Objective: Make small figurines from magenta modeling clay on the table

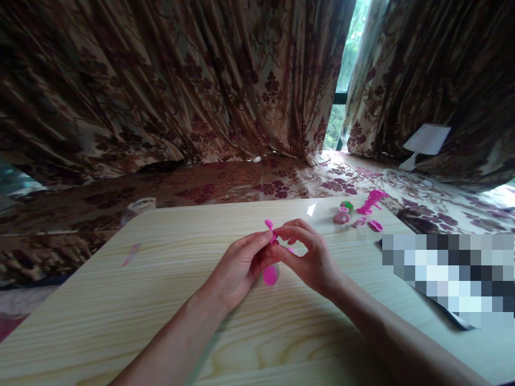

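Note:
Both my hands meet over the middle of a light wooden table (pixel 120 300). My left hand (pixel 241 265) and my right hand (pixel 308 257) pinch the same small pink plastic toy piece (pixel 270 229), whose upper tip sticks out above the fingertips. A round pink part (pixel 270 275) shows just below the hands; I cannot tell whether it belongs to the held piece or lies on the table. Fingers of both hands are closed in a pinch.
Several small pink toy parts (pixel 364 214) and a green one (pixel 346 205) lie at the table's far right. A thin pink strip (pixel 131 253) lies at the left. A blurred-out dark object (pixel 446 279) sits on the right edge. Patterned curtains (pixel 181 86) hang behind.

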The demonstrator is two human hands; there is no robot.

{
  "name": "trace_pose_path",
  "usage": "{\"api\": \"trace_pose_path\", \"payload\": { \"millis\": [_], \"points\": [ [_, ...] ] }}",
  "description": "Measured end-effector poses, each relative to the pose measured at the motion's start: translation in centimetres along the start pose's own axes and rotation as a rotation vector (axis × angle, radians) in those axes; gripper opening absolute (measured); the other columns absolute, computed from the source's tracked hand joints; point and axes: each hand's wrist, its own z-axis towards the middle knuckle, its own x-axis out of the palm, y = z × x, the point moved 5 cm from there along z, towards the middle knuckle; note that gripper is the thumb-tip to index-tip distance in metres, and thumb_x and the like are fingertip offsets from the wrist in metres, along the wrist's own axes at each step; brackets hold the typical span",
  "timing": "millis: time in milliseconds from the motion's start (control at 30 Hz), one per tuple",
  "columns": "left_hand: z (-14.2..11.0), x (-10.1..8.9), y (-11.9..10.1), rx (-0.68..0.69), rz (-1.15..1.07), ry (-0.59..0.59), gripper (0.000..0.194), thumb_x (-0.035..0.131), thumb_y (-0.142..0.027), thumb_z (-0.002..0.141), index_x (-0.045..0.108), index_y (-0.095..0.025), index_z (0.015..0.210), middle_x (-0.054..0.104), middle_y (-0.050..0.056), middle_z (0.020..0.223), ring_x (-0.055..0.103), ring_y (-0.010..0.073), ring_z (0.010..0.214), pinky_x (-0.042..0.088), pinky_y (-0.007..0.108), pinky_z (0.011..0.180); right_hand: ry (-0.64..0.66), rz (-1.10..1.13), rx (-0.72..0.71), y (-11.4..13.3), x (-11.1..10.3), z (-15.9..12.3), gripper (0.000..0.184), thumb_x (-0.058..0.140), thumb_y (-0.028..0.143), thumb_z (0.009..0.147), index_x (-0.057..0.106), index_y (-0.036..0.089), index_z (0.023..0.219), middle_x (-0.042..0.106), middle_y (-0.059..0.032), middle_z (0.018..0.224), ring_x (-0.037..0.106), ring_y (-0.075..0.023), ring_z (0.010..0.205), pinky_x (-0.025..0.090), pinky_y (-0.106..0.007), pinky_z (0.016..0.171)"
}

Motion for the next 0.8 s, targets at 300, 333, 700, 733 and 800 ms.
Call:
{"api": "trace_pose_path", "payload": {
  "millis": [300, 333, 700, 733, 800],
  "points": [
    [0.0, 0.3, 0.5, -0.019, -0.108, -0.023, 0.009, 0.062, -0.018, 0.077, 0.068, -0.011, 0.079, 0.065, 0.004, 0.08, 0.059, 0.0084, 0.073, 0.05, 0.02, 0.076, -0.082, 0.0, -0.016, -0.2, 0.0, -0.1, 0.014, 0.06, 0.015, 0.078, 0.065, 0.022, 0.089, 0.056, -0.0016, 0.083, 0.054, -0.0127, 0.074, 0.047, -0.027, 0.066],
    [0.0, 0.3, 0.4, -0.008, -0.095, -0.023, 0.01, 0.062, -0.019, 0.077, 0.068, -0.011, 0.079, 0.066, 0.004, 0.08, 0.059, 0.0083, 0.074, 0.05, 0.02, 0.076, -0.096, -0.002, -0.02, -0.2, 0.0, -0.1, 0.014, 0.06, 0.016, 0.078, 0.065, 0.023, 0.089, 0.056, -0.0018, 0.083, 0.054, -0.013, 0.075, 0.047, -0.028, 0.067],
    [0.6, -0.8, -0.5, 0.207, 0.423, -0.178, 0.024, 0.071, -0.027, 0.067, 0.069, -0.015, 0.088, 0.07, 0.002, 0.08, 0.061, 0.0117, 0.071, 0.046, 0.024, 0.072, 0.115, 0.08, 0.126, -1.3, -0.4, 0.6, 0.016, 0.057, 0.022, 0.081, 0.068, 0.019, 0.093, 0.061, -0.0038, 0.082, 0.059, -0.0125, 0.073, 0.049, -0.024, 0.062],
    [0.7, -0.8, -0.4, 0.224, 0.459, -0.181, 0.023, 0.071, -0.026, 0.066, 0.07, -0.016, 0.087, 0.07, 0.002, 0.079, 0.061, 0.0116, 0.07, 0.046, 0.023, 0.07, 0.123, 0.078, 0.131, -1.4, -0.3, 0.6, 0.016, 0.058, 0.021, 0.08, 0.068, 0.018, 0.092, 0.06, -0.0036, 0.082, 0.058, -0.0123, 0.072, 0.049, -0.024, 0.062],
    [0.8, -0.4, -0.5, 0.256, 0.52, -0.167, 0.022, 0.07, -0.026, 0.066, 0.071, -0.016, 0.086, 0.069, 0.001, 0.075, 0.06, 0.0116, 0.069, 0.045, 0.022, 0.068, 0.125, 0.081, 0.149, -1.9, -0.3, 0.5, 0.015, 0.058, 0.021, 0.08, 0.067, 0.018, 0.092, 0.06, -0.0033, 0.081, 0.058, -0.0122, 0.072, 0.049, -0.024, 0.062]
  ]
}}
